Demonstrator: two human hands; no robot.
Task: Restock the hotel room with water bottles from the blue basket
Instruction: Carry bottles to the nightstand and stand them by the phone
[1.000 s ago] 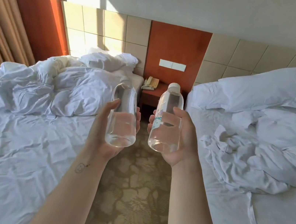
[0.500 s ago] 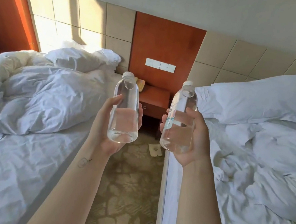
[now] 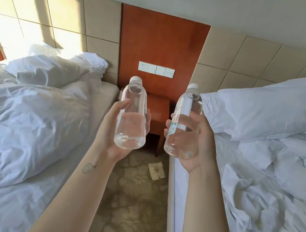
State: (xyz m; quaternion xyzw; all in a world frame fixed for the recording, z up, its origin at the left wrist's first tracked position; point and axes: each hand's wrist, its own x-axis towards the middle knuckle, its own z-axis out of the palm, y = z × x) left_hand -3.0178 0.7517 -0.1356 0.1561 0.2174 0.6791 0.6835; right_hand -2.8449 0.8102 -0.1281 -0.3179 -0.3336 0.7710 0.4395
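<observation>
Water bottle (image 3: 133, 116) in left hand (image 3: 114, 129), second bottle (image 3: 183, 124) in right hand (image 3: 200, 143), fingers (image 3: 196, 116) curled round each body, long axes near-upright, caps tipped forward, bedside counter (image 3: 158, 108) dead ahead, looks equally near both hands.

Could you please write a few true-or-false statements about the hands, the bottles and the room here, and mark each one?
1. The left hand grips the clear left bottle, which has a white cap. True.
2. The right hand is empty. False: it grips the right bottle, which bears a printed label.
3. Both bottles stand on the nightstand. False: both are held in the air before it.
4. A paper lies on the carpet. True.
5. The left bed is neatly made. False: its bedding is rumpled.
</observation>
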